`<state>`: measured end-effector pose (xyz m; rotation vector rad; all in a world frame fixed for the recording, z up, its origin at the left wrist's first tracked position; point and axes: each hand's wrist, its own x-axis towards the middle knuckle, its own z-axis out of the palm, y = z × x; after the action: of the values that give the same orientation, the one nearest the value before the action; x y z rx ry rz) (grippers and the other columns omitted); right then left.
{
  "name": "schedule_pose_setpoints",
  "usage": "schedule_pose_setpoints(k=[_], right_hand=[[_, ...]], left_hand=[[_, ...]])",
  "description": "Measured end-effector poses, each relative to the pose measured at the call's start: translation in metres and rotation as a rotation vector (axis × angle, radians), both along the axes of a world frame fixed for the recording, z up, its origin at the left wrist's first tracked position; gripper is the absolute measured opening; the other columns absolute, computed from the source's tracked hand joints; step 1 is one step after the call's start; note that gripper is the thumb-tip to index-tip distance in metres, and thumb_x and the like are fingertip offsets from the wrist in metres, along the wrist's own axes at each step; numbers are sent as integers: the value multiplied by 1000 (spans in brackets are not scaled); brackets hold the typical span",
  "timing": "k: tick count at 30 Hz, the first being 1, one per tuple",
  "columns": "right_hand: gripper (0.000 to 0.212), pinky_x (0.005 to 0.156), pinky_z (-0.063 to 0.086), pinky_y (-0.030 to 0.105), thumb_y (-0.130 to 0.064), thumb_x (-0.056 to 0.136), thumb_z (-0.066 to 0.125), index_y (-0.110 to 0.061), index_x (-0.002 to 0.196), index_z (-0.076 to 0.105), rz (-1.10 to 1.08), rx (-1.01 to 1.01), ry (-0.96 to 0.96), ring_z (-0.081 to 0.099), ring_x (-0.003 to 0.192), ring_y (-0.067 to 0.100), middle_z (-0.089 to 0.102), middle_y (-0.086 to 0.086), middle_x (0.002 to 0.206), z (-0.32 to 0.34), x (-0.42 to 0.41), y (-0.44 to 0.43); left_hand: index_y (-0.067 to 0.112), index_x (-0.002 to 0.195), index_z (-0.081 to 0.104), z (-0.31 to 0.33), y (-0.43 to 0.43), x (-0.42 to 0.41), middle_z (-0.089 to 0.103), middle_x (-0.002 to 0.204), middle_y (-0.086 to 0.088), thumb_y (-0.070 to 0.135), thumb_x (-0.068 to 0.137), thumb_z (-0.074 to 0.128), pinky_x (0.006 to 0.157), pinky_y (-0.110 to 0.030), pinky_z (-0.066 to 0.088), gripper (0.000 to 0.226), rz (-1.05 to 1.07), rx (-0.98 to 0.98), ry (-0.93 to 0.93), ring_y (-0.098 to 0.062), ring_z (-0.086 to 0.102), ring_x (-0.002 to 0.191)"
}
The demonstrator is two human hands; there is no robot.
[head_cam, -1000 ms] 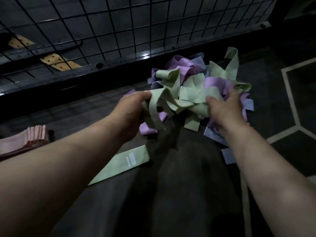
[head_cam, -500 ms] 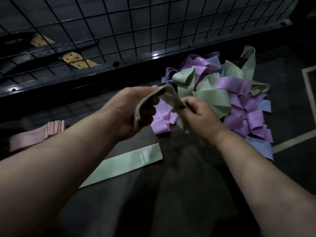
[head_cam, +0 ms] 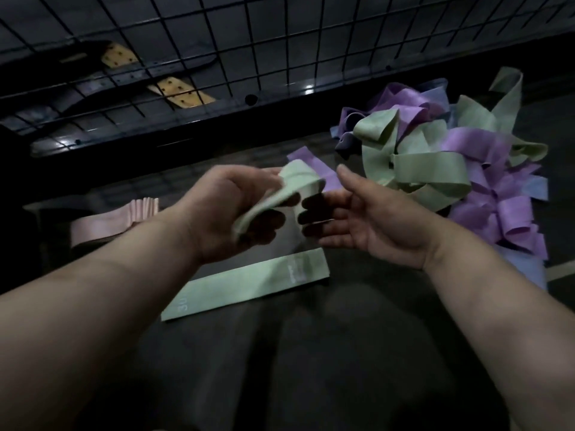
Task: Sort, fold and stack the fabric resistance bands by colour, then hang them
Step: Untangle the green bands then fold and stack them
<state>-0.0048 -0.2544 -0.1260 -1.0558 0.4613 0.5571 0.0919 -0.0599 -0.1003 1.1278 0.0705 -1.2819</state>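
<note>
Since a flat green band (head_cam: pixel 249 287) already lies below to start that colour's stack, the head view shows the left grip (head_cam: pixel 236 213) clenched round a bunched green band (head_cam: pixel 294 181), the right grip (head_cam: pixel 357 219) released and empty beside it, probably ready to smooth it flat.

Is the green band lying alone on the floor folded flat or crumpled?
Folded flat: the green band lies as a smooth, straight strip, apart from the tangled pile.
</note>
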Motion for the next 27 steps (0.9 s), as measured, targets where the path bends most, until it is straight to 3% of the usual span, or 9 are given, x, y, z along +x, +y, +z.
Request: schedule_pose_setpoints(k=[3,7,9,12,14,17,20,24,27], right_hand=[[53,95,48,47,-46,94,50,-18,138,51,-74,49,-101,62,107,30,61,21,128,0,8,24],[34,72,58,31,-28,103,45,-11,128,60,-285,33,-103,69,96,21,70,13,114,1,20,34],[37,87,57,36,-27,103,44,-9,131,59,-330,6,-89,68,107,24,67,15,124,1,22,30],[47,110,42,42,-35,103,40,-6,137,53,-344,113,-42,59,124,27,63,13,132,5,24,25],[49,113,38,42,-34,102,42,-3,140,47,-421,257,-40,57,126,26,60,13,135,8,27,24],[49,110,42,41,-30,100,48,-1,139,48,-559,357,-46,61,122,24,61,13,134,9,30,25],[44,106,46,40,-31,102,46,-4,136,52,-444,252,-92,61,122,22,63,10,132,11,29,26],[25,89,57,44,-18,98,56,-9,120,64,-160,-210,-142,71,101,25,73,9,108,18,28,40],[17,68,62,44,-9,96,58,-7,111,66,-264,-313,-164,73,90,31,74,17,99,23,31,46]], left_hand=[[8,126,59,2,-7,-7,68,89,-9,-8,83,37,51,-20,50,51,-6,30,-112,-17,65,64],[11,132,57,0,-5,-5,67,105,-14,-17,83,37,60,-27,56,60,19,-7,-113,-20,70,79],[12,132,58,-3,-2,-4,68,107,-13,-20,82,36,63,-28,57,63,23,-16,-151,-20,70,83],[19,130,61,-7,6,-4,69,109,-11,-23,78,36,72,-30,53,72,-30,1,-228,-21,66,92],[22,126,63,-7,9,-4,70,104,-11,-26,76,34,70,-29,48,75,-42,15,-223,-19,67,86],[21,122,64,-6,11,-9,71,95,-8,-28,74,31,54,-20,46,75,-26,20,-222,-12,66,70],[16,122,64,-7,15,-6,71,93,-8,-28,76,31,50,-18,45,73,19,11,-230,-12,65,66],[14,134,57,-9,16,-4,67,112,-14,-23,80,48,74,-30,57,65,48,-29,-313,-22,67,93],[15,138,53,-8,16,-6,65,110,-16,-21,81,54,79,-37,57,67,-32,-24,-378,-28,67,94]])
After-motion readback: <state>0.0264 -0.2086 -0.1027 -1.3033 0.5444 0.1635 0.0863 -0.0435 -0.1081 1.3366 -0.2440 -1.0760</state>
